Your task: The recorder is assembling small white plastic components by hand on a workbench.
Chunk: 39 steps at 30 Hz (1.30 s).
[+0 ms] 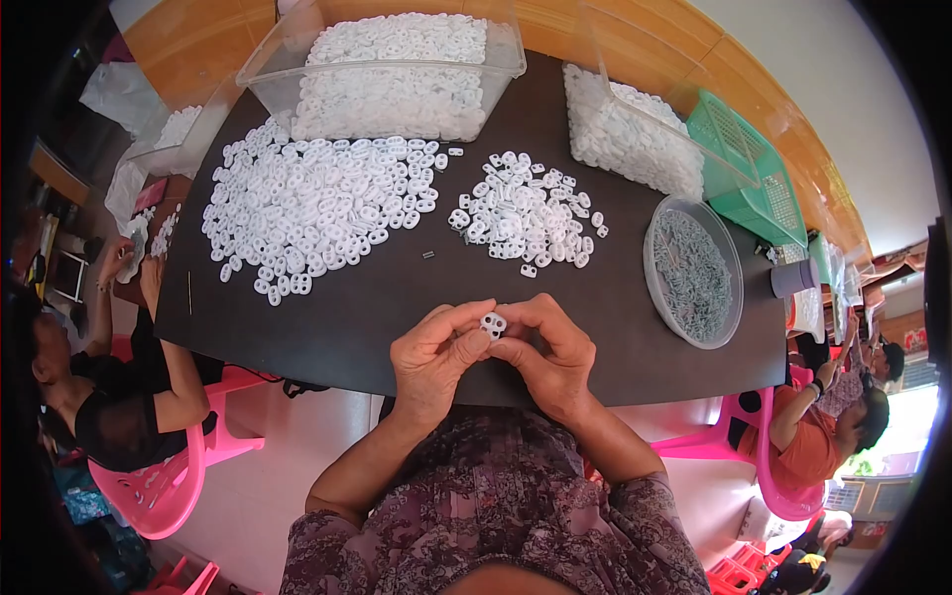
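Observation:
Just over the near table edge, my left hand [428,365] pinches a small white oval plastic piece with two holes [493,323] between thumb and fingers. My right hand [551,359] closes in from the other side, its thumb and fingertips at the same piece; anything smaller inside its grip is hidden. Beyond my hands lies a small pile of like white pieces [531,213]. To its left spreads a larger pile of them [317,203]. At the right, a round clear tub [735,288] holds many tiny grey metal parts, perhaps springs [689,273].
Clear bins [501,64] [739,171] of white pieces stand at the back, beside a green basket [759,203]. A grey-purple cup-like container [793,279] is at the right edge. Co-workers sit left [109,416] and right [803,436] on pink chairs.

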Motion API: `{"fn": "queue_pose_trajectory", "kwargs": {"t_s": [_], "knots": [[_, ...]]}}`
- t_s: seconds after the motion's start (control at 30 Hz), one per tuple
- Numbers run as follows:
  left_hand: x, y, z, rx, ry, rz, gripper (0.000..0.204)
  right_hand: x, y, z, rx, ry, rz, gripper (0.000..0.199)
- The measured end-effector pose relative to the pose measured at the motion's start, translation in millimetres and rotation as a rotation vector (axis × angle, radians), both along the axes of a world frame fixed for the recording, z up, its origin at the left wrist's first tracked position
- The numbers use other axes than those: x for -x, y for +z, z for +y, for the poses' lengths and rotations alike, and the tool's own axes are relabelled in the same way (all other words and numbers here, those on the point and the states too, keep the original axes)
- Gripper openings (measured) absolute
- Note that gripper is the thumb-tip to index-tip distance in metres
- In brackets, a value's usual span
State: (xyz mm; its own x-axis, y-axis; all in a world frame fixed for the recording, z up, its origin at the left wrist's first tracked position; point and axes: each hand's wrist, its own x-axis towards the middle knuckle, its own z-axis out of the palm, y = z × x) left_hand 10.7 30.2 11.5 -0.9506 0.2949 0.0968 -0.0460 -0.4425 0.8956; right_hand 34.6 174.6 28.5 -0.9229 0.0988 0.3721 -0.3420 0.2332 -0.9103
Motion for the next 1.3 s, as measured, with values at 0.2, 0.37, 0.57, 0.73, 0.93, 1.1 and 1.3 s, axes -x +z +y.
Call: {"fn": "queue_pose_trajectory", "kwargs": {"t_s": [0.2,0.37,0.57,0.73,0.93,1.1,1.3], "knots": [[-5,-4,5,0.006,0.084,0.085,0.024,-1,4,0,-0.141,-0.031,0.13,0.033],[-7,-7,10,0.012,0.149,0.164,0.022,-2,2,-1,-0.201,-0.061,0.196,0.033],[-9,-4,11,0.101,0.227,0.198,0.019,-1,0,-4,-0.202,-0.073,0.238,0.031],[-6,-1,6,0.116,0.184,0.148,0.02,-3,8,-6,-0.189,-0.066,0.118,0.032],[-5,4,2,0.078,0.13,0.104,0.025,-3,5,-6,-0.138,-0.053,0.13,0.032],[-4,-2,0,0.056,0.098,0.14,0.028,-3,5,-6,-0.174,-0.048,0.134,0.031],[-8,-5,4,0.099,0.165,0.219,0.028,-4,3,-8,-0.209,-0.066,0.199,0.029]]}}
